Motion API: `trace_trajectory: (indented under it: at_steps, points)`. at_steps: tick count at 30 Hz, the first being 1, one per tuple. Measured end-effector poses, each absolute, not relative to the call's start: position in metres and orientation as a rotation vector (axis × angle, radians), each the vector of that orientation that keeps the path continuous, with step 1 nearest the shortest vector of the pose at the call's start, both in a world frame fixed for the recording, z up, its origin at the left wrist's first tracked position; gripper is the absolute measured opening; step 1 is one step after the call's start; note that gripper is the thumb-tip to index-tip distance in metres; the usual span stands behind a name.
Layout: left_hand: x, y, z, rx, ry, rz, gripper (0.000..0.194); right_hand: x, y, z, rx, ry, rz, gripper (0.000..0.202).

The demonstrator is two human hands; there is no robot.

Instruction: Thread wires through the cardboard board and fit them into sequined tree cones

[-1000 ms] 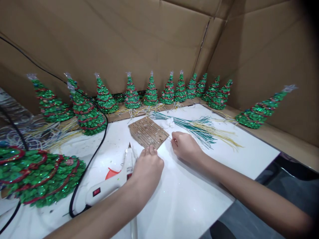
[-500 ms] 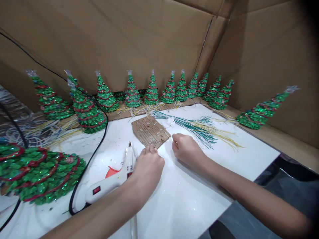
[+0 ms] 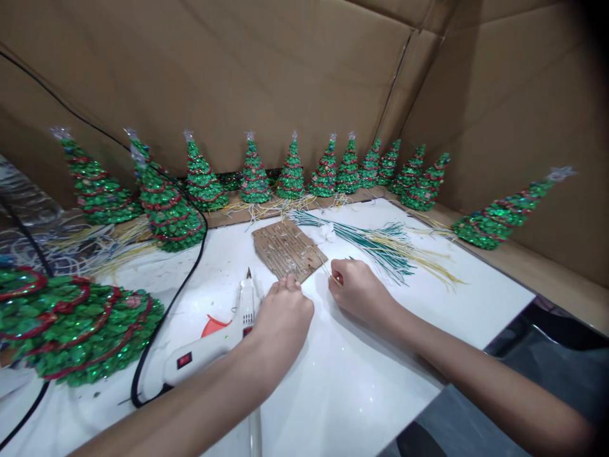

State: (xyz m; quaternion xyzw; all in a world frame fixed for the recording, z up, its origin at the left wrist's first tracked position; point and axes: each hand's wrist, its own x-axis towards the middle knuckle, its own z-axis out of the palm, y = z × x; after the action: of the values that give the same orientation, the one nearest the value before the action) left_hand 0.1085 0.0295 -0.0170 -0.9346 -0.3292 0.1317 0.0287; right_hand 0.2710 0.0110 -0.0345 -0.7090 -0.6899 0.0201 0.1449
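Observation:
A square of corrugated cardboard (image 3: 285,244), its ridges spotted with glassy blobs, lies on the white board. At its near corner my left hand (image 3: 286,317) is closed, with curled fingertips on the cardboard edge. My right hand (image 3: 356,285) is closed around a thin pale stick (image 3: 326,268) that points toward the cardboard's right corner; its exact kind is too small to tell. Under and beside my left forearm rests a white glue gun (image 3: 209,349) with a red switch, its metal nozzle pointing away from me. A glue stick (image 3: 255,435) extends from below the forearm.
Green and yellow wires (image 3: 380,241) fan out behind my right hand, beside a white crumpled bit (image 3: 327,232). Small green Christmas trees (image 3: 292,174) line the back; a larger one (image 3: 95,330) lies at left. A black cable (image 3: 190,279) loops to the glue gun. Cardboard walls (image 3: 266,76) enclose the table.
The thin stick in my right hand has shifted slightly, and that hand has turned a little, showing more of its fingers. My left hand stays on the cardboard edge.

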Motion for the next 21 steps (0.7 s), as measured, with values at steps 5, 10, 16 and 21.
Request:
trace_trajectory:
  at_steps: [5,10,16,21]
  points:
    - [0.11,0.029,-0.015,-2.89,-1.029,0.409,0.037,0.271,0.01,-0.035,-2.012,-1.961,0.096,0.02]
    - [0.108,0.029,-0.018,-2.899,-1.029,0.392,0.033,0.271,0.01,-0.034,-1.987,-1.906,0.152,0.021]
    - [0.104,0.033,-0.02,-2.971,-1.046,0.249,0.032,0.28,0.013,-0.024,-1.918,-1.733,0.273,0.012]
    - [0.1,0.035,-0.011,-2.987,-1.122,0.233,0.031,0.288,0.018,-0.016,-1.806,-1.559,0.567,0.015]
